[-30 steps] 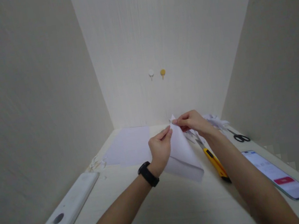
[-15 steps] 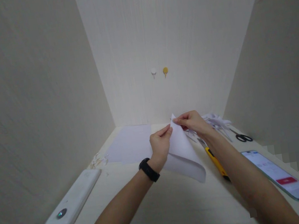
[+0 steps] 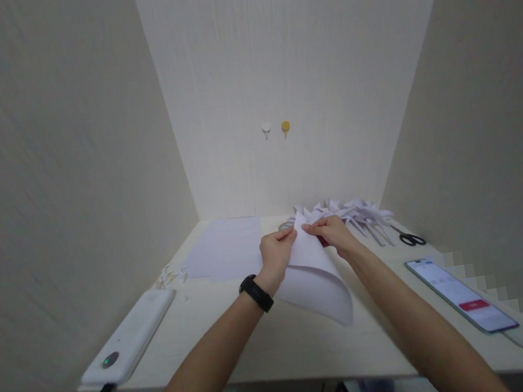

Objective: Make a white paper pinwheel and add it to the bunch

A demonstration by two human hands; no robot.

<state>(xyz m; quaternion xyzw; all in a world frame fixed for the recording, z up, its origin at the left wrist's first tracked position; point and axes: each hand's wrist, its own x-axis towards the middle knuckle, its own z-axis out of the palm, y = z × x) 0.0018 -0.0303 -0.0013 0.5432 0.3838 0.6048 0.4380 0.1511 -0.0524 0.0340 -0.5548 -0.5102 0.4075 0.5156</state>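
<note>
A sheet of white paper is rolled partway into a cone, its pointed end up and its lower edge curling open above the table. My left hand, with a black band on the wrist, pinches the paper near the tip from the left. From the right, my right hand pinches the same sheet close to the tip, thumb towards me. Behind the hands lies a heap of narrow white paper pieces. Part of a round roll shows behind the paper.
Flat white sheets lie at the back left, with small scraps beside them. A white power bank-like device rests at the left edge. Black-handled scissors and a lit phone with a cable are on the right. Two hooks hang on the wall.
Both hands have come slightly lower with the paper, and the right hand sits lower on it. More of the paper heap shows; the yellow cutter is now hidden. The view has shifted a little.
</note>
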